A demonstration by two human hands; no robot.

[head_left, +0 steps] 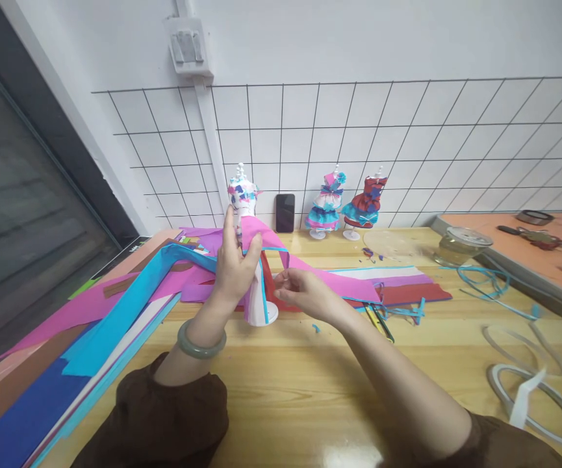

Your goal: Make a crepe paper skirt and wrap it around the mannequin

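Note:
A small white dress-form mannequin stands on a round base, with multicoloured bits on its bust and white and pink strips hanging below. My left hand is at its waist, the index finger pointing up along its side. The left thumb presses a pink crepe paper strip with a blue edge against the waist. That strip runs off to the right over the table, with a fold above my right hand. My right fingers are closed together at the strip's lower edge; the exact grip is partly hidden.
Two dressed mini mannequins and a phone stand by the tiled wall. Layered coloured paper strips lie left. A cutter, blue ribbon scraps, a tape roll and a white ring-shaped roll lie right.

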